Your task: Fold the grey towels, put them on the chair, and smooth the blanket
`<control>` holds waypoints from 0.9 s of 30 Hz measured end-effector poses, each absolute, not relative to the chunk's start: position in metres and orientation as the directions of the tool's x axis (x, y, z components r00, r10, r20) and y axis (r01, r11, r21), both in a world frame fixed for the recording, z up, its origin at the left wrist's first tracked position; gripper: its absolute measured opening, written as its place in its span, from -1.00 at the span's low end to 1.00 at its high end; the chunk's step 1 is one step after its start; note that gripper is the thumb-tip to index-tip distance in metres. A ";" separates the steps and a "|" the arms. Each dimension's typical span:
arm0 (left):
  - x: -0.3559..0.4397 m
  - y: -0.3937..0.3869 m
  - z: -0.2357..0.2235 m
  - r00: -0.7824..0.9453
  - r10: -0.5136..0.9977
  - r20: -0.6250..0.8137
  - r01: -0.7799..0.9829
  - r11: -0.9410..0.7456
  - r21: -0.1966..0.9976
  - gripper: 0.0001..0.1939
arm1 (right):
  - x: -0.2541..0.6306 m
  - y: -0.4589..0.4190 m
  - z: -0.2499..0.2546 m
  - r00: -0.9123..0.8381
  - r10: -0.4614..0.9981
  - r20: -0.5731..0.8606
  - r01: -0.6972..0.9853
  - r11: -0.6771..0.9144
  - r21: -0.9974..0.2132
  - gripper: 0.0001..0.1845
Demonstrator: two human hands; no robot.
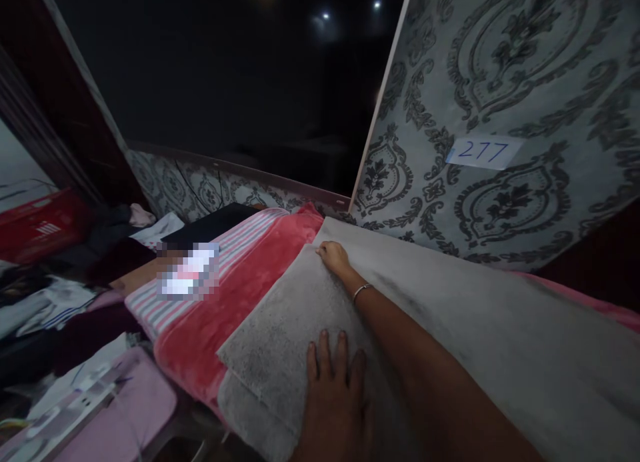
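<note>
A grey cloth (280,315) lies partly folded over itself, its surface mottled with darker patches. My right hand (334,255), with a bracelet at the wrist, pinches the far corner of its folded layer. Nearer to me, my left hand (335,395) rests flat on the same cloth with its fingers apart. Beneath the cloth, a red plush blanket (240,295) shows at the left, with a striped edge in pink, grey and white.
A large dark screen (240,82) stands behind, beside patterned wallpaper with a paper marked 277 (484,152). Left are a blurred bright object (190,272), a power strip (75,402) on a pink surface (150,395), heaped clothes (55,302) and a red bag (45,225).
</note>
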State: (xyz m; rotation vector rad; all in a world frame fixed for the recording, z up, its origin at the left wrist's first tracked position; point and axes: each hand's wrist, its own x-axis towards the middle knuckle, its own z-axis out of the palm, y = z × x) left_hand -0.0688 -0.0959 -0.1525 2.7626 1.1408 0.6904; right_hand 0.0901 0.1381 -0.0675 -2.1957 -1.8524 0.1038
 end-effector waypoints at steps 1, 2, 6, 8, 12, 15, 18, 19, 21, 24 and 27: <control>-0.069 -0.096 -0.152 0.623 0.688 0.373 0.653 -0.720 0.236 -0.28 | 0.090 0.138 -0.067 0.177 0.977 0.117 0.959 -0.145 -0.244 -0.70; -0.070 -0.095 -0.150 0.621 0.691 0.370 0.654 -0.717 0.242 -0.29 | 0.090 0.136 -0.066 0.168 0.978 0.122 0.961 -0.136 -0.240 -0.71; -0.071 -0.094 -0.141 0.611 0.696 0.377 0.648 -0.713 0.267 -0.35 | 0.086 0.111 -0.060 0.097 0.983 0.155 0.975 -0.063 -0.212 -0.65; -0.071 -0.093 -0.135 0.608 0.698 0.379 0.643 -0.713 0.280 -0.39 | 0.088 0.084 -0.061 0.031 0.987 0.155 0.983 -0.001 -0.185 -0.61; -0.071 -0.090 -0.125 0.607 0.698 0.379 0.652 -0.711 0.265 -0.44 | 0.112 0.008 -0.072 -0.038 0.993 0.110 0.986 0.055 -0.159 -0.53; -0.070 -0.088 -0.120 0.623 0.681 0.385 0.659 -0.722 0.210 -0.47 | 0.143 -0.060 -0.079 0.049 0.993 0.111 0.987 -0.031 -0.160 -0.48; -0.070 -0.086 -0.115 0.647 0.672 0.361 0.665 -0.729 0.164 -0.46 | 0.172 -0.131 -0.083 0.165 0.977 0.135 0.975 -0.141 -0.169 -0.49; -0.069 -0.085 -0.113 0.657 0.671 0.343 0.666 -0.730 0.151 -0.45 | 0.180 -0.154 -0.085 0.189 0.970 0.151 0.971 -0.162 -0.174 -0.49; -0.069 -0.084 -0.108 0.689 0.662 0.294 0.661 -0.741 0.121 -0.43 | 0.196 -0.194 -0.090 0.209 0.962 0.177 0.968 -0.177 -0.180 -0.50; -0.067 -0.083 -0.097 0.753 0.632 0.182 0.633 -0.772 0.063 -0.43 | 0.222 -0.240 -0.098 0.237 0.957 0.168 0.962 -0.208 -0.175 -0.50; -0.063 -0.085 -0.082 0.766 0.641 0.057 0.641 -0.768 0.018 -0.43 | 0.251 -0.268 -0.100 0.308 0.932 0.192 0.944 -0.274 -0.182 -0.53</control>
